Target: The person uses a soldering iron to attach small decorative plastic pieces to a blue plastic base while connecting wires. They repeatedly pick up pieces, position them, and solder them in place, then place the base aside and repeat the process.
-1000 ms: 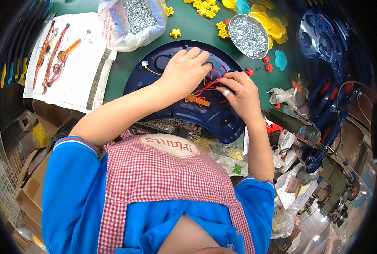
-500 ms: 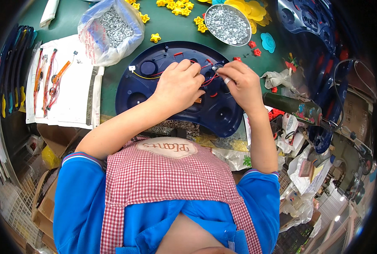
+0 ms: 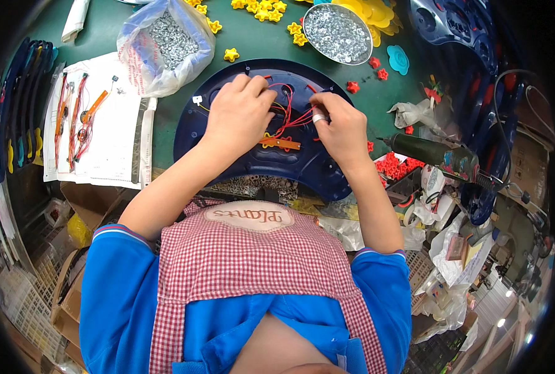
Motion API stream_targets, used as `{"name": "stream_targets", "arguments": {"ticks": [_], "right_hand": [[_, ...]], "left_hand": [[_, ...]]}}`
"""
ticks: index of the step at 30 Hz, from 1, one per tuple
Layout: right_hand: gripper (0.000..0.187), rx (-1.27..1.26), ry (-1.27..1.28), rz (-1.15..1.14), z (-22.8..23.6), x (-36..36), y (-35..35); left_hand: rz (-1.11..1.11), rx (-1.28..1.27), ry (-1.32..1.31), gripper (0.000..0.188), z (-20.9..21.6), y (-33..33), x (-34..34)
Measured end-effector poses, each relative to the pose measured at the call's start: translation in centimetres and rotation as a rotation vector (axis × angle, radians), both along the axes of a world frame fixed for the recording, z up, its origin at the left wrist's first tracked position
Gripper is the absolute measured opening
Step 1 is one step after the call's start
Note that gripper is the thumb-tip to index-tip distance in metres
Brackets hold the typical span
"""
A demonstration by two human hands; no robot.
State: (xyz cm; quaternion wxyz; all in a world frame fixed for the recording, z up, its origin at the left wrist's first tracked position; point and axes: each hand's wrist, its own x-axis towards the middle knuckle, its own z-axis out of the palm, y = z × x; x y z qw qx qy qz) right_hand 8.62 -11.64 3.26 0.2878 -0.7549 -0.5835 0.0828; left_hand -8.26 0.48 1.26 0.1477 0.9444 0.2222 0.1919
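Head view: we saw the left grip [image 3: 239,113] had shifted aside, its closure unclear, uncovering the orange strip [image 3: 281,143] in the shell [image 3: 187,140]; the right grip [image 3: 342,129] pinched red wires [image 3: 285,126], seemingly unsettled.

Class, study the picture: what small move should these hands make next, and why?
Probably the right hand should ease the red wires flat against the dark blue shell, because they spread loosely between that hand and the left hand.
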Motion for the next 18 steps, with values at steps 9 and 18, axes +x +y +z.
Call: {"name": "stream_targets", "arguments": {"ticks": [9,18], "right_hand": [[0.028,0.012,-0.238,0.039,-0.6,0.1,-0.5],[0.038,-0.161,-0.277,0.036,-0.8,0.2,0.5]], "left_hand": [[0.042,0.03,-0.023,0.019,-1.1,0.3,-0.9],[0.03,0.014,-0.09,0.018,-1.6,0.3,-0.8]]}}
